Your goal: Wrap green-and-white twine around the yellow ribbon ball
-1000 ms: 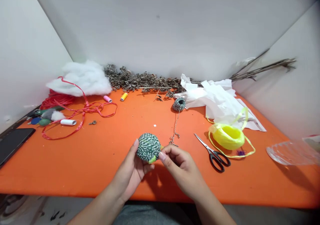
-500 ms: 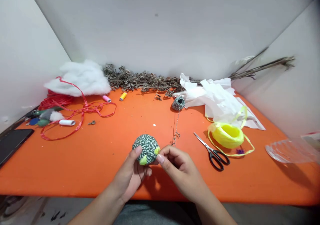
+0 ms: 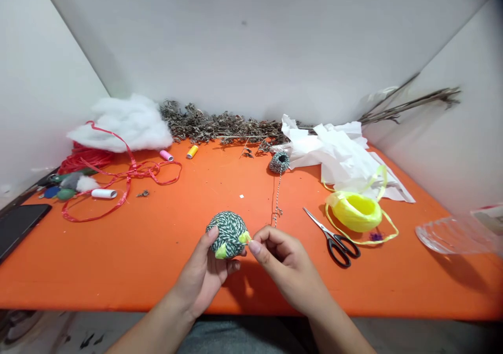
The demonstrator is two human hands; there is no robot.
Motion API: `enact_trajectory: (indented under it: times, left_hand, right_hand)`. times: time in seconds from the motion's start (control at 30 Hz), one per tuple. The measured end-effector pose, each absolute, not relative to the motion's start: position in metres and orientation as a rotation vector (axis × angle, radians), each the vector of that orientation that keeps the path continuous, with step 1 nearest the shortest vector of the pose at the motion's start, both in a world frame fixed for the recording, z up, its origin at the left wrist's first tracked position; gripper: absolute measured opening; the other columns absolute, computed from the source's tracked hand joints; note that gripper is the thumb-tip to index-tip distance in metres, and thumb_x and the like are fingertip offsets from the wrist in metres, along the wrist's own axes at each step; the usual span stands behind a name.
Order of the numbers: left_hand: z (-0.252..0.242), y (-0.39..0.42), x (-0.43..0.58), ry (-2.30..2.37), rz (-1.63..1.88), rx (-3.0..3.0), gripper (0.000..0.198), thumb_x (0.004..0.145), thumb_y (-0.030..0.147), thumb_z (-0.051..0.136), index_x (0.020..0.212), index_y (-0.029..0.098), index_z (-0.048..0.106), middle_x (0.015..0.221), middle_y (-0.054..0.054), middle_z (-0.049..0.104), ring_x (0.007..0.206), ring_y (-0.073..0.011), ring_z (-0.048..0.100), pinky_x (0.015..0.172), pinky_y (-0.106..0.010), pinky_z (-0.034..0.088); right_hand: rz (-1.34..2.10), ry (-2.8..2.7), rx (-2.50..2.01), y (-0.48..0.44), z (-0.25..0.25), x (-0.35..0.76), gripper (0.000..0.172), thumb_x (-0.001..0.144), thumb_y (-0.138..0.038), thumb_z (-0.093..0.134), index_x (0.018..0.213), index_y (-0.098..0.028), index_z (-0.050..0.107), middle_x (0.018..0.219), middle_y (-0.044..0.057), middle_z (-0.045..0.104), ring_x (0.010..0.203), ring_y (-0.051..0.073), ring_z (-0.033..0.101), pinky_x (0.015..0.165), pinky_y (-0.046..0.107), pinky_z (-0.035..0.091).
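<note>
- A twine-wrapped ball (image 3: 228, 234) is cradled over the near edge of the worktop (image 3: 118, 286), gripped by the curled fingers (image 3: 213, 232) of the left hand (image 3: 200, 275).
- The fingers (image 3: 255, 247) of the right hand (image 3: 285, 267) are pinched at a yellow tuft (image 3: 244, 237); whether it is gripped cannot be told.
- Most of the ball is covered; yellow patches remain exposed.
- A twine strand (image 3: 277, 202) is led from a green-and-white spool (image 3: 279, 162) toward the right hand.
- Black-handled scissors (image 3: 337, 244) are laid to the right; no writing can be read.

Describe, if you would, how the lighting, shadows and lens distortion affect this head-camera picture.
In the head view, the light is soft and even, and the green-and-white twine ball looks sharp; a soft shadow falls on the orange table under the right hand; the wide lens makes the white side wall lean; the clear plastic sheet shows glare; the top-right corner darkens.
</note>
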State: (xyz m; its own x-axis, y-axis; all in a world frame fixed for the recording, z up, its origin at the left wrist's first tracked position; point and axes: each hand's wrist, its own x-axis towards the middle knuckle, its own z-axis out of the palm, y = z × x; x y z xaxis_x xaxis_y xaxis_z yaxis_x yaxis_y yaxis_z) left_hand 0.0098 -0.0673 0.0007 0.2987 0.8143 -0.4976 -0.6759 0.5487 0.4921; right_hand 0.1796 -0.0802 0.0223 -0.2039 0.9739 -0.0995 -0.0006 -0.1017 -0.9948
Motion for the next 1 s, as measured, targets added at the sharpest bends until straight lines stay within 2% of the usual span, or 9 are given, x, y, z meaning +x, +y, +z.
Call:
enact_trajectory:
  times: [0.23,0.33,0.53,0.83,1.0]
  left_hand:
    - [0.0054,-0.0666,0.0098,0.775,1.009,0.191,0.036,0.074,0.042,0.083,0.095,0.015,0.074,0.087,-0.009,0.077,0.070,-0.0193,0.071,0.051,-0.023,0.054]
    - [0.0067,-0.0668,0.0100,0.767,1.048,0.239,0.039,0.071,0.044,0.085,0.094,0.014,0.075,0.087,-0.010,0.077,0.070,-0.0199,0.071,0.051,-0.024,0.053]
    - [0.0047,-0.0683,0.0092,0.760,1.076,0.290,0.031,0.077,0.041,0.080,0.093,0.015,0.074,0.089,-0.009,0.076,0.073,-0.0201,0.071,0.053,-0.025,0.053]
    - [0.0045,-0.0694,0.0090,0.761,1.082,0.304,0.033,0.073,0.040,0.083,0.092,0.014,0.075,0.090,-0.010,0.077,0.072,-0.0190,0.069,0.053,-0.024,0.052]
    - [0.0043,-0.0710,0.0090,0.734,1.078,0.255,0.035,0.073,0.042,0.082,0.095,0.015,0.075,0.092,-0.011,0.076,0.076,-0.0210,0.069,0.053,-0.025,0.051]
  right_hand:
    - [1.340,-1.337,-1.230,-0.0823,0.0243,0.1782,0.031,0.091,-0.046,0.066,0.079,-0.018,0.063,0.068,-0.001,0.058,0.062,0.012,0.050,0.057,0.023,0.038]
    - [1.159,-1.440,-1.313,-0.0853,0.0236,0.1791,0.029,0.093,-0.044,0.063,0.081,-0.018,0.066,0.067,0.000,0.062,0.059,0.012,0.050,0.054,0.025,0.037]
    - [0.753,-1.625,-1.396,-0.0875,0.0206,0.1820,0.024,0.098,-0.037,0.058,0.086,-0.020,0.070,0.068,0.002,0.067,0.055,0.013,0.052,0.053,0.027,0.038]
    - [0.734,-1.586,-1.378,-0.0855,0.0213,0.1795,0.023,0.097,-0.036,0.060,0.083,-0.020,0.068,0.062,0.000,0.060,0.051,0.012,0.048,0.050,0.025,0.036]
    - [0.860,-1.541,-1.390,-0.0857,0.0188,0.1769,0.025,0.096,-0.038,0.062,0.081,-0.019,0.068,0.060,-0.002,0.055,0.052,0.011,0.043,0.050,0.025,0.032]
